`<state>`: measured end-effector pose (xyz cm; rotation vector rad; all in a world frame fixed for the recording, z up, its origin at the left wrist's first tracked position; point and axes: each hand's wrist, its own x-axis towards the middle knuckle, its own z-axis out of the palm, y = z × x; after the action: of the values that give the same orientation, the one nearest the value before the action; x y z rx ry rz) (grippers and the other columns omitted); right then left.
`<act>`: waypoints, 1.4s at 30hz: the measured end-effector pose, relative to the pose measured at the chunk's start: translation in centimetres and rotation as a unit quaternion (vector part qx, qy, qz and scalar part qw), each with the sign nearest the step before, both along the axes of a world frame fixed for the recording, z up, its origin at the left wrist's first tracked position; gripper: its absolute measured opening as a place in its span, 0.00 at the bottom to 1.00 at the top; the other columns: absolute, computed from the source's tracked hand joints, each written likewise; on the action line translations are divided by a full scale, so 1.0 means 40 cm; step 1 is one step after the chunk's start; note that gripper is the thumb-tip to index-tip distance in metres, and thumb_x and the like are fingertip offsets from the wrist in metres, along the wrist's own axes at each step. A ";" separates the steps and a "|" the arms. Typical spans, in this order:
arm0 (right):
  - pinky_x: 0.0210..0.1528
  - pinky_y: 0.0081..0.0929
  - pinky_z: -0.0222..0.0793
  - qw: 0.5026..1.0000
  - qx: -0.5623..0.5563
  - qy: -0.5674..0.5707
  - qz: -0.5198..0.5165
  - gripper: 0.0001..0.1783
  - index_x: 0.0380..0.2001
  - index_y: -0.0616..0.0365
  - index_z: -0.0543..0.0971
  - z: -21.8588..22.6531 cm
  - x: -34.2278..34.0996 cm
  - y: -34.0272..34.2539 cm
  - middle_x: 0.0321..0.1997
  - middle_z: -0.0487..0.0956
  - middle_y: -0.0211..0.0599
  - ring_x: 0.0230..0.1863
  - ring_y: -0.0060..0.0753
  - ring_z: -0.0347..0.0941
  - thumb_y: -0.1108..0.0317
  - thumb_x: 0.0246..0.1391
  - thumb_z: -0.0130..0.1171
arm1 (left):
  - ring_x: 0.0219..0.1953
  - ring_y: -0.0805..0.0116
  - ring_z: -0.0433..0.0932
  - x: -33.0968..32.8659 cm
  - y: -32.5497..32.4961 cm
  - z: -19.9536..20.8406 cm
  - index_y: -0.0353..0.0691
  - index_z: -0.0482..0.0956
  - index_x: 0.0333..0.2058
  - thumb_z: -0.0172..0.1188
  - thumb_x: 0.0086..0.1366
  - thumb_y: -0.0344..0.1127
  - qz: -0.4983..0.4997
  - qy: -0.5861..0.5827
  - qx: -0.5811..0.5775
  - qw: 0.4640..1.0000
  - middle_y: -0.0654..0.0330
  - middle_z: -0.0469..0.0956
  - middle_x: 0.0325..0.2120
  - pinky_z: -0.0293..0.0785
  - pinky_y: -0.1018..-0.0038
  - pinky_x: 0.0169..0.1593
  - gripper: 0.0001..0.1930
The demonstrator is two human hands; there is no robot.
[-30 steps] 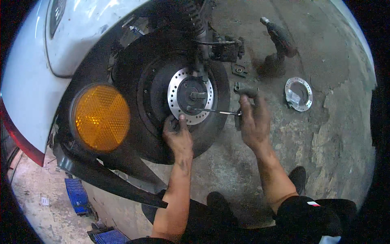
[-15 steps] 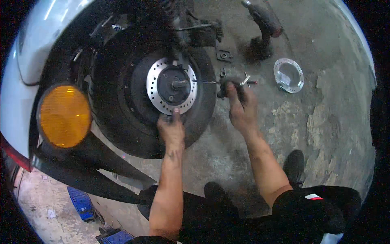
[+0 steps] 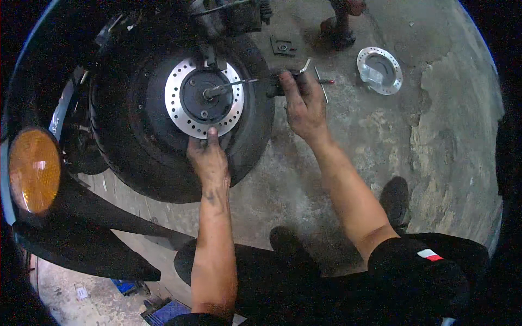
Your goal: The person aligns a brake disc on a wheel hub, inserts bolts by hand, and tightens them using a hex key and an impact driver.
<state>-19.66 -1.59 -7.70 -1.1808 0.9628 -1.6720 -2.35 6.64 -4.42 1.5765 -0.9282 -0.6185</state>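
Note:
A silver drilled brake disc (image 3: pixel 180 120) sits against the hub of a black wheel (image 3: pixel 125 163), around a protruding axle (image 3: pixel 213 93). My left hand (image 3: pixel 211 160) pinches the disc's lower rim, thumb on its face and fingers behind, partly hidden. My right hand (image 3: pixel 306 108) is closed round what looks like a folding hex key set (image 3: pixel 277 84) with a dark body. One thin key from it points left, in front of the disc's right side; a bent silver key sticks out above my fingers. Whether the thin key touches anything, I cannot tell.
On the concrete floor to the right lies a second drilled disc (image 3: pixel 397 79) with clear plastic on it. A dark power tool (image 3: pixel 340 27) lies farther off, near a small dark bracket (image 3: pixel 283 46). A red-tipped tool (image 3: pixel 328 81) lies beyond my right hand. An orange reflector (image 3: pixel 36 171) is at left.
The view has shifted, so the wheel, reflector and floor things appear in new places. My left hand stays on the disc; my right hand still grips the hex key set, now with its thin key tilted.

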 end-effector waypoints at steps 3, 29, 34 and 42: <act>0.36 0.35 0.70 0.999 0.029 0.020 0.027 0.12 0.39 0.63 0.75 -0.030 0.001 -0.001 0.33 0.79 0.50 0.33 0.45 0.77 0.64 0.58 0.52 | 0.46 0.63 0.74 -0.026 0.002 0.016 0.27 0.72 0.48 0.54 0.64 0.25 0.041 0.135 0.014 0.990 0.53 0.75 0.47 0.65 0.72 0.53 0.14; 0.40 0.23 0.68 0.997 0.024 -0.067 -0.031 0.12 0.37 0.65 0.78 0.000 0.107 0.006 0.36 0.80 0.37 0.35 0.26 0.73 0.66 0.55 0.62 | 0.48 0.62 0.72 -0.027 0.002 0.003 0.31 0.72 0.49 0.60 0.62 0.34 0.015 0.072 0.115 0.991 0.54 0.75 0.46 0.69 0.68 0.50 0.18; 0.42 0.25 0.68 0.993 0.073 -0.089 -0.031 0.13 0.37 0.65 0.79 0.022 0.132 0.027 0.34 0.81 0.36 0.35 0.28 0.74 0.67 0.52 0.64 | 0.46 0.63 0.73 0.004 0.005 -0.015 0.27 0.71 0.48 0.58 0.64 0.35 0.041 0.125 0.078 0.988 0.52 0.75 0.46 0.69 0.71 0.48 0.19; 0.37 0.24 0.68 0.990 -0.014 -0.065 -0.125 0.11 0.32 0.66 0.80 0.027 0.144 -0.009 0.31 0.81 0.36 0.31 0.25 0.74 0.68 0.49 0.66 | 0.42 0.64 0.75 -0.024 0.010 0.012 0.27 0.70 0.49 0.58 0.64 0.36 0.007 0.087 0.063 0.994 0.53 0.75 0.44 0.74 0.71 0.44 0.20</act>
<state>-13.89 -1.93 -6.62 -0.9873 1.0421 -1.9409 -3.32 7.05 -3.93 1.6097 -0.7601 -0.8046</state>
